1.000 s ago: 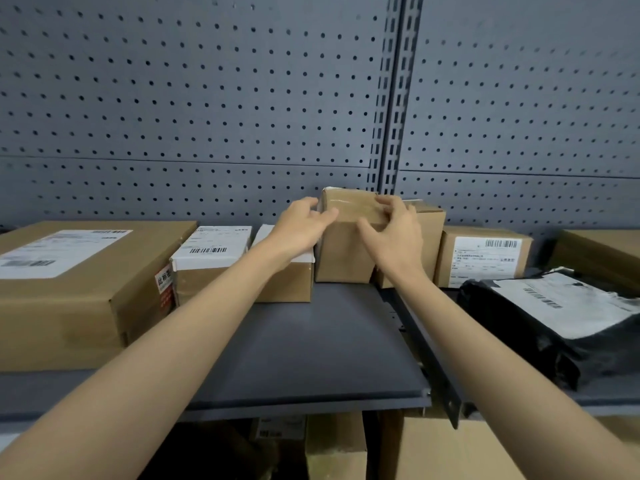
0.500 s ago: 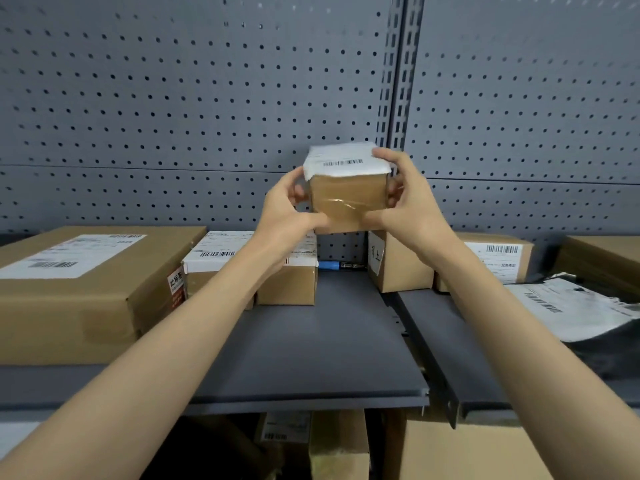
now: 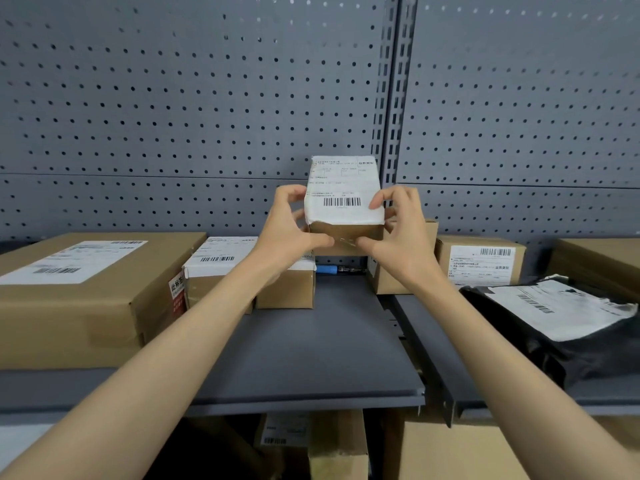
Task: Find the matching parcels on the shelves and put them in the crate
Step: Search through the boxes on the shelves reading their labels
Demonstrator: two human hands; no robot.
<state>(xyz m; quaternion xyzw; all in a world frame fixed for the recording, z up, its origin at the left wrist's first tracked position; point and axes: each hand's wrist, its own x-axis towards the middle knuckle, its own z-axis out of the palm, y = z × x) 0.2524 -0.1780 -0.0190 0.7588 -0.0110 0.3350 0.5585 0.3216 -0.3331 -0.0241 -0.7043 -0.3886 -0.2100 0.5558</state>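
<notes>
I hold a small brown cardboard parcel [image 3: 344, 202] in the air above the grey shelf [image 3: 311, 358], tilted so its white label with a barcode faces me. My left hand [image 3: 291, 226] grips its left side and my right hand [image 3: 398, 230] grips its right side, thumbs under the front edge. More parcels rest on the shelf: a large box [image 3: 79, 296] at the left, two small labelled boxes [image 3: 221, 271] beside it, and a box [image 3: 481, 261] to the right. No crate is in view.
A black plastic mailer [image 3: 561, 323] with a white label lies on the right shelf. A blue pen-like item [image 3: 332, 270] lies at the back of the shelf. Perforated grey panels [image 3: 207, 98] form the back wall. More boxes [image 3: 450, 452] sit on the shelf below.
Both hands lifted the small parcel off the shelf and tipped it so that its label now faces me. The camera view shifted slightly.
</notes>
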